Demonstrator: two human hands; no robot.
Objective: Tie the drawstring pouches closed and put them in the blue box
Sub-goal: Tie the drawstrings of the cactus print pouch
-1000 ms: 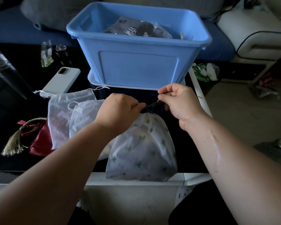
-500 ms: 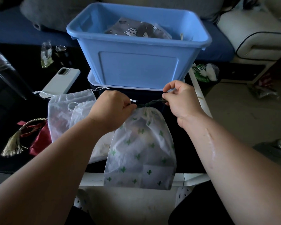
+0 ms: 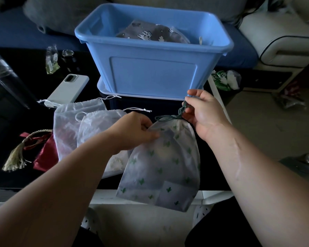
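1. Half a second ago the two hands were pulling apart at the neck. Since then the right grip (image 3: pixel 205 114) has risen with the cord and the left grip (image 3: pixel 132 129) has dropped onto the pouch's shoulder.
2. The right grip pinches the green drawstring (image 3: pixel 178 113) between thumb and fingertips. The cord runs down from it to the gathered neck.
3. The left grip pinches the fabric of the cactus-print pouch (image 3: pixel 161 166) (mouth drawn shut). The pouch lies below both grips, its bottom overhanging the near edge of the bench (image 3: pixel 16 122).
4. Beyond both grips stands the blue box (image 3: pixel 150 72), and a grey patterned pouch (image 3: pixel 150 32) lies in it.
5. Left of the left grip lie two white pouches (image 3: pixel 68 125), overlapping, and further left a red tasselled pouch (image 3: pixel 45 154).
6. A green-and-white packet (image 3: pixel 219 79) beyond the right grip bears print too small to read.
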